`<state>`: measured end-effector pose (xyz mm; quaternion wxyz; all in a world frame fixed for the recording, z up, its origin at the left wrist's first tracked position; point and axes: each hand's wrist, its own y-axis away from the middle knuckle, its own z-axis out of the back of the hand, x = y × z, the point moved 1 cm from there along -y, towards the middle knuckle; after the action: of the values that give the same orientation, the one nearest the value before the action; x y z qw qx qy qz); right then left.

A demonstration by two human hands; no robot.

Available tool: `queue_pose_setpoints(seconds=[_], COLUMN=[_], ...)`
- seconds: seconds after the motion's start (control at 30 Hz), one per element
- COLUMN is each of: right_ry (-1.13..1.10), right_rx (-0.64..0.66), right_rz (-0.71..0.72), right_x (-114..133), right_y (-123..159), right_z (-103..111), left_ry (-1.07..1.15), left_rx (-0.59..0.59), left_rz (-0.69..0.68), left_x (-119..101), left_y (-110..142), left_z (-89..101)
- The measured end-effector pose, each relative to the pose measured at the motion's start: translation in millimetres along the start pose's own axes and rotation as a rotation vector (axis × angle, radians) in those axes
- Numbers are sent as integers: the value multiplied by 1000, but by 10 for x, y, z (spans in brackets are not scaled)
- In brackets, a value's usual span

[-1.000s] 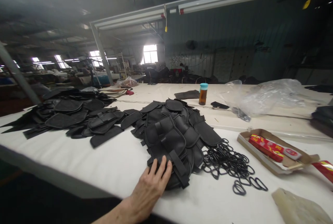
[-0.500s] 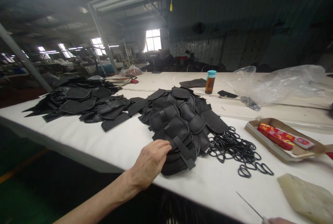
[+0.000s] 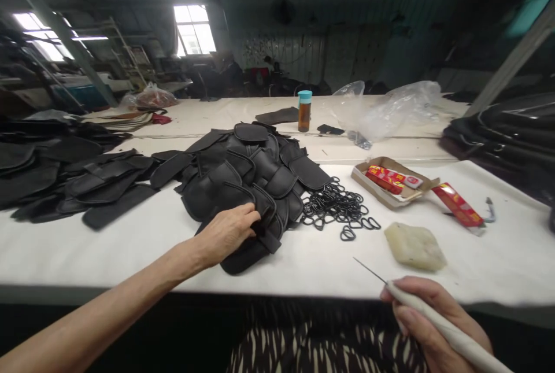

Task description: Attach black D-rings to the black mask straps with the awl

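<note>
My left hand reaches into the front of a heap of black leather pieces, its fingers curled and closed on a black leather piece at the near edge. The fingertips are partly hidden among the pieces. In my right hand is an awl with a pale wrapped handle, its thin needle pointing up and left above the table's front edge. Black D-shaped rings lie in a tangle just right of the heap. A yellowish wax-like block rests beyond the right hand.
A cardboard tray holds red boxes, with another red box beside it. Behind stand a bottle with a blue lid and clear plastic bags. More black pieces cover the left side; a black glossy stack sits far right.
The view has turned right and down. My left hand has pushed further into the front of the heap, and the strap-like piece there has shifted. My right hand with the awl has come fully into view.
</note>
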<state>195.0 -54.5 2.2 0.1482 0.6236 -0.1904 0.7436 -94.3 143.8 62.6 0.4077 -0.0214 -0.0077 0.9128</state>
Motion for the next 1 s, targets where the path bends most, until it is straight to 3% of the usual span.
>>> queue_pose_setpoints(seconds=[0.07, 0.17, 0.27, 0.37, 0.5, 0.63, 0.7, 0.8, 1.0], right_ry=[-32, -30, -9, 10, -16, -92, -100, 7, 382], right_rx=[-33, -108, -181, -208, -208, -145, -139, -236, -370], right_rz=[-24, -54, -64, -56, -43, 28, 61, 43, 33], right_x=[-13, -39, -49, -23, 32, 63, 83, 155, 341], right_y=[-20, -44, -71, -88, -70, -72, -100, -162, -284], right_z=[67, 127, 148, 144, 165, 252, 296, 333, 407], left_ry=[122, 326, 531, 737, 1147, 1468, 1507, 1469, 1473], left_rx=[-35, -153, -258, -244, -178, -73, -63, -53, -34], left_rz=[74, 198, 374, 489, 555, 506, 481, 489, 563], left_x=[29, -41, -221, -435, -694, -994, -1136, -1281, -1333], left_y=[29, 131, 248, 267, 122, -104, -226, -410, -579], left_z=[71, 338, 632, 692, 339, -84, -228, -395, -553])
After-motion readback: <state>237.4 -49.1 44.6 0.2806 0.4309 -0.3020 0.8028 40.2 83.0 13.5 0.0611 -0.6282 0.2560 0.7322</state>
